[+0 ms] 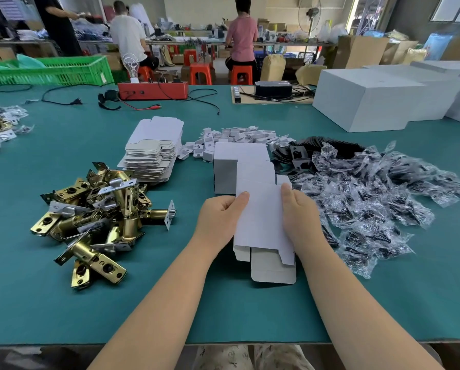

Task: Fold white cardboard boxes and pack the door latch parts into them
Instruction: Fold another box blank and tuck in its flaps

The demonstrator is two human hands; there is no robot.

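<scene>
While the green desk [63, 303] carries stock for many more units, the work judged from this view stands at its early stage. Largest on the surface are the big white cartons [367, 102] at the far right, closed and set apart from the work area. Next in size, a wide heap of clear bagged black hardware [378, 206] lies right of centre, and a heap of brass door latch parts [95, 217] lies left of centre; neither heap appears drawn down. A stack of flat white box blanks [151, 158] stands behind the latches, tall and largely unused. One erected white box [224, 169] stands at centre beyond the hands; whether it holds anything cannot be told. Small white cardboard inserts [239, 136] are scattered behind it, with black strike plates [299, 156] just beside.

Current unit: a white box blank [260, 225] is held above the desk at centre, near flaps hanging open and unfolded. The left hand [218, 217] grips its left edge with fingers curled and thumb on top; the right hand [301, 212] holds the right edge, thumb laid on the face.

Assessment: this box is not yet squared or closed, and no latch is packed in it. Folding, loading and closing remain.
</scene>
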